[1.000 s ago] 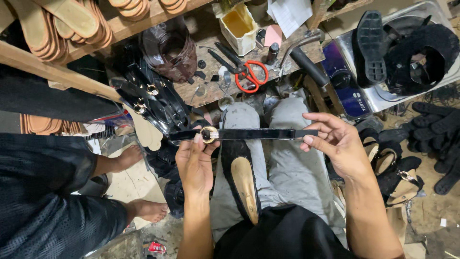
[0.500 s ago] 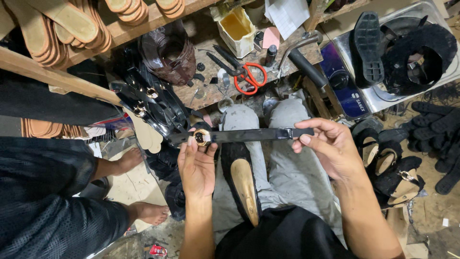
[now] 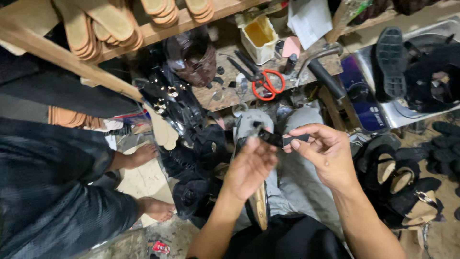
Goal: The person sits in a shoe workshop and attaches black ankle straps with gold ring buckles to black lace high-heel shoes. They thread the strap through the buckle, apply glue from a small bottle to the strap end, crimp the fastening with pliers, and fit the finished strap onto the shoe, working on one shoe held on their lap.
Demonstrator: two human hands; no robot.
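Both hands pinch one short black strap (image 3: 280,139) above my lap. Right hand (image 3: 325,156): thumb and forefinger closed on the strap's right end. Left hand (image 3: 250,166): fingers curled over the left end, where a small buckle or fitting seems to sit; the knuckles hide the contact, so I cannot tell how firm that hold is.

Position: strap roughly level, just over my grey trousers (image 3: 297,168), in front of the wooden bench (image 3: 225,91).

Risks, as I judge them:
- Strap is narrow and held only by fingertips. A tug from either side could pull it out of the right pinch.
- If dropped, it lands among the black sandals (image 3: 407,177) and black scraps (image 3: 196,163) at my knees, where a black strap would be hard to pick out again.
- Any small fitting at the left end could slide off unseen behind my fingers.
- A tan insole (image 3: 261,211) rests between my thighs; shifting my legs could tip it to the floor.

Surroundings: red-handled scissors (image 3: 266,84) lie on the bench beside a yellow glue pot (image 3: 258,33), well clear of my hands. Another person's bare feet (image 3: 143,156) stand on a board to my left, apart from my work.
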